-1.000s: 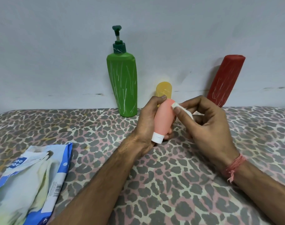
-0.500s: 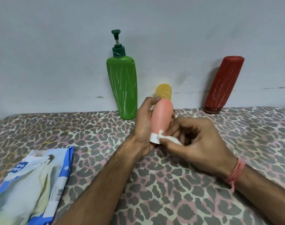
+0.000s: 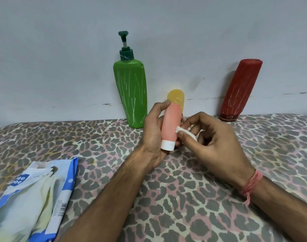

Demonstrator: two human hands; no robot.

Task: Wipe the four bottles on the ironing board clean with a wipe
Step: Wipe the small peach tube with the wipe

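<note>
At the far left, a blue and white wipe packet (image 3: 32, 198) lies flat on the leopard-print ironing board (image 3: 192, 198), its lower corner cut off by the picture's edge. Further along, against the pale wall (image 3: 62, 49), stands the green pump bottle (image 3: 130, 95), upright, long axis vertical, nozzle at the top; its sides carry thin white scratch-like streaks. Just right of it the left hand (image 3: 152, 131) grips the pink bottle (image 3: 172, 126) from behind, thumb tip on its rounded upper end; the bottle is held above the board, long axis near vertical and leaning slightly right at the top, its white cap pointing down. Its pink face looks smooth and matte. Behind its top peeks the yellow bottle (image 3: 177, 98) (only the rounded upper part shows). The right hand (image 3: 213, 145) pinches a small crumpled white wipe (image 3: 185, 131) between thumb and forefinger, and the wipe's tip touches the pink bottle's right side about midway down. A pink thread band (image 3: 250, 184) circles the right wrist. At the far right the red bottle (image 3: 240, 89) leans against the wall, base on the board, top tilted right, also marked with pale streaks. The board's far edge meets the wall; open patterned cloth lies between the packet and the forearms and in front of the red bottle.
</note>
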